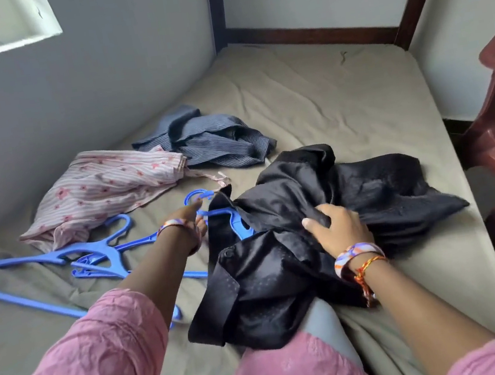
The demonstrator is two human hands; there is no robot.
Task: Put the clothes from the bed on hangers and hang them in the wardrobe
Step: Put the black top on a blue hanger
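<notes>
The body of the blue hanger just right of the left hand is covered by the black garment. The left fingers are hidden behind the wrist. The hangers left of that hand are cut off by the frame's edge.
</notes>
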